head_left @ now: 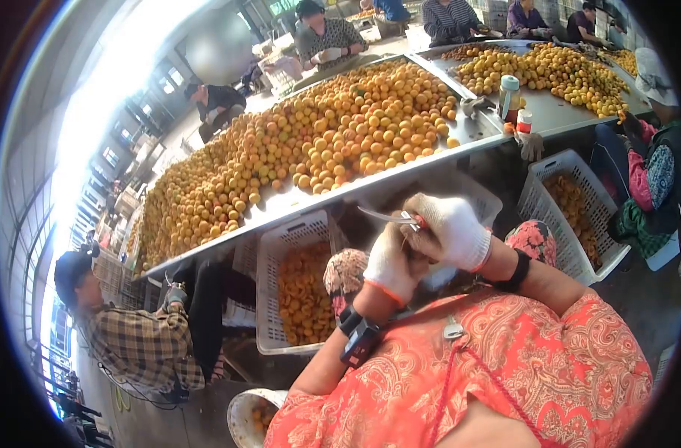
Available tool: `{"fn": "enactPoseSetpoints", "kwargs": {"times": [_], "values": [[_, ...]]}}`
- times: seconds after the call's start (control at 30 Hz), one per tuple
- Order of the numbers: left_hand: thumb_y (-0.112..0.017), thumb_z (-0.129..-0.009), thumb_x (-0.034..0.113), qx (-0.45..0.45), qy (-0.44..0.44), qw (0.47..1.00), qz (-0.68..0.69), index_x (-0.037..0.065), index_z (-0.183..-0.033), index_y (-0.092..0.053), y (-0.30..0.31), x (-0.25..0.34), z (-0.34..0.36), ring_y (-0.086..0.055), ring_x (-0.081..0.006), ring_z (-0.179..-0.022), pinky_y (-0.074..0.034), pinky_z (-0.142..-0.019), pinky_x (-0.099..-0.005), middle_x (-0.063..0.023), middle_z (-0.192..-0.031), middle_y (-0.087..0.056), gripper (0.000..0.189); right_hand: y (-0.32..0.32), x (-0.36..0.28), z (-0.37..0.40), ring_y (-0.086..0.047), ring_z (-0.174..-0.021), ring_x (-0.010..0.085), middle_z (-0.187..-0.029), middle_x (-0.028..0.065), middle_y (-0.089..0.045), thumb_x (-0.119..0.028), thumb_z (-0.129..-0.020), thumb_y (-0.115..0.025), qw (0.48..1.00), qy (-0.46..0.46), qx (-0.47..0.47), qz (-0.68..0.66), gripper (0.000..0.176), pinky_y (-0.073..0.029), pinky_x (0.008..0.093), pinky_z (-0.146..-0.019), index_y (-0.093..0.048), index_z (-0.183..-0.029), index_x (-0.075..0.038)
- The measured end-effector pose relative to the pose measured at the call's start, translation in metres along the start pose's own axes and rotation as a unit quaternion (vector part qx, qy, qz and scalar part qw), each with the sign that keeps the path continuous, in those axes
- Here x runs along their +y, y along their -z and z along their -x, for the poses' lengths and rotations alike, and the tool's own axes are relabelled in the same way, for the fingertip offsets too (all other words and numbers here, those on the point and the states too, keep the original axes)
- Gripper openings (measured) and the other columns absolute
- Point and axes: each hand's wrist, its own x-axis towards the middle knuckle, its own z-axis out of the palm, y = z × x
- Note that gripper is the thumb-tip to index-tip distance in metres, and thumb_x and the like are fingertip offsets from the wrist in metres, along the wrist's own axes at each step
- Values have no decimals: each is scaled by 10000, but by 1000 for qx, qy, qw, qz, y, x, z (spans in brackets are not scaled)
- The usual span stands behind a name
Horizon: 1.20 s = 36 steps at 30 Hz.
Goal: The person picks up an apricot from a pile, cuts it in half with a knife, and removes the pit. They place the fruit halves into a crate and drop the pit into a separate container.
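Observation:
Both of my hands wear white knitted gloves and are close together above my lap. My right hand [454,230] is closed around the red handle of a small knife [382,216], whose thin curved blade points out to the left. Just below and left of it, my left hand [391,263] has its fingers curled in against the right one. What the left fingers hold, if anything, is hidden. Beyond the hands stands a metal sorting table [281,203] heaped with orange-yellow fruit [348,131], apparently apricots.
Left of my knees is a white crate [269,299] of cut fruit; another crate [591,224] stands at right. A bucket [240,422] sits low at left. A bottle [509,97], a small jar [524,119] and gloves [531,145] lie along the table. Co-workers sit around.

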Motion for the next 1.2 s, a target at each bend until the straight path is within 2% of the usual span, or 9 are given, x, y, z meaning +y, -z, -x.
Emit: {"fn": "enactPoseSetpoints", "kwargs": {"times": [0.2,0.4,0.47,0.53,0.7,0.8,0.87,1.07,1.2], "values": [[-531,-955,346,16,-20,1000,12,217,-776,-519,-18,-7,1,-342,-90,-451,-254,-435,-251,73,-589,-433,222,5,3,5,-646,-749,401,-778,193,-638,-234,-834,-671,995,-95,6,-40,230,-512,447,-630,-591,-950,-52],[-579,-923,218,-61,-87,991,-84,94,-1005,-539,-6,-16,-8,-459,-136,-555,-356,-500,-281,-20,-747,-519,154,0,18,7,-645,-699,396,-701,197,-618,-185,-892,-625,979,-175,55,-84,159,-503,421,-597,-588,-922,-33],[-583,-922,201,-79,-107,987,-87,61,-1087,-542,-4,-19,-10,-500,-154,-596,-388,-523,-291,-41,-796,-542,220,-1,18,7,-653,-647,317,-704,195,-620,-167,-911,-614,973,-175,95,-118,145,-498,400,-599,-590,-914,-25],[-597,-917,179,-112,-155,979,-76,29,-1176,-543,-1,-15,-11,-549,-171,-660,-438,-573,-307,-58,-840,-565,304,-10,32,6,-532,-637,91,-673,53,-589,-160,-944,-600,944,-203,170,-198,152,-454,307,-566,-604,-925,-9],[-622,-916,154,-106,-149,979,88,16,-1100,-591,26,-11,-37,-592,-206,-706,-503,-642,-364,-79,-908,-602,232,8,27,7,-478,-628,46,-679,5,-550,-149,-980,-562,930,-220,191,-224,139,-431,264,-546,-586,-1018,-18],[-551,-963,244,-53,-77,980,174,74,-1023,-616,39,-23,-58,-624,-235,-774,-521,-687,-386,-75,-907,-653,192,-4,18,6,-558,-609,97,-682,57,-591,-141,-971,-570,971,-122,111,-175,124,-457,283,-561,-583,-1024,-30],[-498,-981,308,-41,-26,983,179,129,-1000,-629,21,-30,-58,-634,-241,-773,-524,-710,-387,-40,-908,-674,223,-9,19,7,-678,-731,365,-732,188,-640,-238,-897,-683,992,-117,-14,-40,250,-510,407,-610,-586,-1037,-55],[-549,-956,420,67,-68,993,75,171,-995,-626,12,-30,-46,-623,-204,-751,-467,-603,-360,10,-907,-659,263,-11,17,9,-667,-741,384,-739,171,-645,-243,-855,-709,980,-177,-61,-64,286,-514,411,-616,-598,-1045,-60],[-577,-958,455,93,-47,988,116,186,-990,-626,12,-23,-48,-610,-220,-756,-475,-617,-417,3,-910,-661,275,-13,19,6,-662,-724,377,-739,160,-644,-199,-833,-701,997,-57,-60,-8,245,-513,426,-607,-612,-1031,-84]]}}
